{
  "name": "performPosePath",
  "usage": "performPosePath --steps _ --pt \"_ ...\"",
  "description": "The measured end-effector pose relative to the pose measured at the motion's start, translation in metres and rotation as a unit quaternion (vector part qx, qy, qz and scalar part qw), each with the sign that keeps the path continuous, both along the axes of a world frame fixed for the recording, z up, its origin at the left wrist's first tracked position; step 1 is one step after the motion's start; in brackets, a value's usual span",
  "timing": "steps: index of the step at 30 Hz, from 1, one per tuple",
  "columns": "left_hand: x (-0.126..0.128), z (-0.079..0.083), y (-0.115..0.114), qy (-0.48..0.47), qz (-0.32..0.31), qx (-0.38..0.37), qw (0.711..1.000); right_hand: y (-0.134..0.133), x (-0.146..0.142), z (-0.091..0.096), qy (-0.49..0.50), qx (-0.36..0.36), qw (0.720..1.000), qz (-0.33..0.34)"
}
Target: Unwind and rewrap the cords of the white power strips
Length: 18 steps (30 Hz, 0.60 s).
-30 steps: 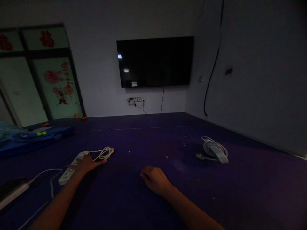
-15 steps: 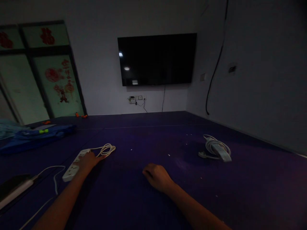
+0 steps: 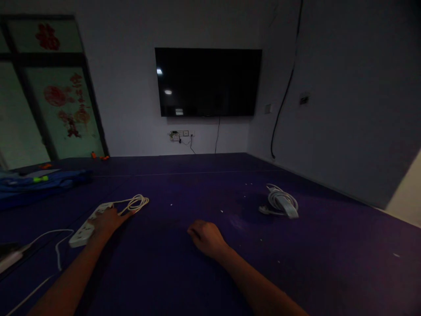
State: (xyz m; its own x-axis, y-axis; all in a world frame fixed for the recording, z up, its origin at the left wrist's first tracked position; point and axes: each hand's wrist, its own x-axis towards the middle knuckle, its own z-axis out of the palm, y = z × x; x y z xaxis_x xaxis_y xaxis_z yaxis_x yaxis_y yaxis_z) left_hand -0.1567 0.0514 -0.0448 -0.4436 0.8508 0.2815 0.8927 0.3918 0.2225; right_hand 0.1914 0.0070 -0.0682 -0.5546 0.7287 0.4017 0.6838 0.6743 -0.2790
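Observation:
My left hand (image 3: pixel 108 220) lies flat with its fingers stretched out on a white power strip (image 3: pixel 86 226) on the purple floor mat (image 3: pixel 197 281). The strip's coiled white cord (image 3: pixel 135 202) lies just beyond my fingertips. My right hand (image 3: pixel 206 237) rests on the mat in the middle, fingers curled under in a loose fist with nothing visible in it. A second power strip wrapped in its cord (image 3: pixel 281 203) sits farther off to the right, out of reach of either hand.
A dark television (image 3: pixel 207 82) hangs on the far wall above a wall socket (image 3: pixel 179 134). Blue cloth (image 3: pixel 39 184) lies at the left. Another white strip (image 3: pixel 9 260) with a loose cord (image 3: pixel 55 245) lies near my left arm. Walls close in at right.
The view has shifted a little to the right and down. Both hands stay where they were, the left on the strip and the right on the mat.

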Motion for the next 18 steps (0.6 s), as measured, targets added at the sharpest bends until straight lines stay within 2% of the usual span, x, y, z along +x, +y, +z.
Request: performPosePath --steps 1,4,6,9,11,14,16,18 --pt "0.005 0.004 -0.005 0.013 0.022 -0.022 0.999 0.0 0.001 0.002 0.006 0.007 1.0 -0.018" --pt "0.027 0.02 -0.021 0.082 -0.007 -0.012 0.997 0.005 0.007 0.005 0.037 0.03 0.995 -0.092" --pt "0.049 0.031 -0.028 0.115 -0.043 0.057 0.991 0.012 0.014 0.006 0.065 0.046 0.987 -0.143" --pt "0.09 0.038 -0.032 0.093 -0.124 0.128 0.98 0.024 0.029 0.005 0.121 0.078 0.968 -0.208" --pt "0.121 0.034 -0.034 0.06 -0.2 0.153 0.966 0.031 0.042 0.005 0.154 0.107 0.95 -0.25" --pt "0.164 0.016 -0.039 0.01 -0.285 0.178 0.942 0.039 0.069 0.006 0.192 0.164 0.908 -0.333" --pt "0.185 0.001 -0.044 -0.004 -0.309 0.214 0.927 0.041 0.09 0.007 0.205 0.208 0.865 -0.409" --pt "0.197 -0.014 -0.049 0.002 -0.343 0.257 0.904 0.042 0.113 0.006 0.218 0.249 0.809 -0.485"
